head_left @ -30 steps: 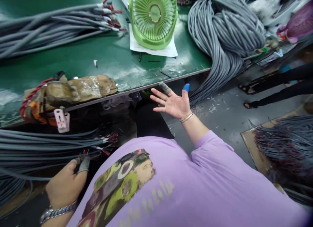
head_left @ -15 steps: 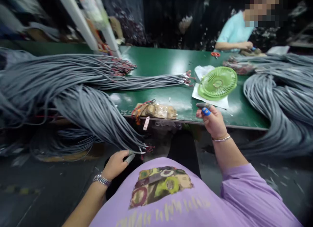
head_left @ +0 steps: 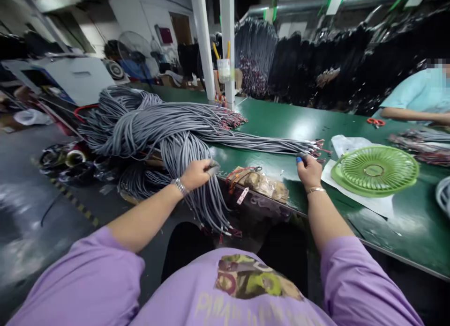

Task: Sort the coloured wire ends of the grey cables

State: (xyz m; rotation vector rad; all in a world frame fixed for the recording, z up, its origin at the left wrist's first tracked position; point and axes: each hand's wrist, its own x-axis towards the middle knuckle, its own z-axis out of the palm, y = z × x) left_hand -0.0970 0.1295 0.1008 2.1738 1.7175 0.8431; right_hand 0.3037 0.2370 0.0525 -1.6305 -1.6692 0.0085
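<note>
My right hand (head_left: 310, 171), a blue wrap on its thumb, has its fingers closed at the stripped ends of a row of grey cables (head_left: 260, 142) lying along the bench. Its fingertips partly cover the cable it grips. In front of a thick bundle of grey cables (head_left: 186, 150) drooping over the bench edge is my left hand (head_left: 197, 174). Thumb and fingers there are pinched together, with a grey covering at the tip; whether anything is between them I cannot make out. Red wire ends (head_left: 232, 117) show on the larger cable heap behind.
A green fan (head_left: 376, 170) lies on white paper at the right of the green bench (head_left: 298, 124). Near the front edge sits a taped block (head_left: 263, 184) with wires. Red scissors (head_left: 375, 122) lie farther back, close to a co-worker (head_left: 415, 99). White posts (head_left: 228, 45) rise behind.
The view has swung left. My right hand has moved from beside the fan leftward to the cable ends. My left hand has risen from near my lap to the drooping bundle.
</note>
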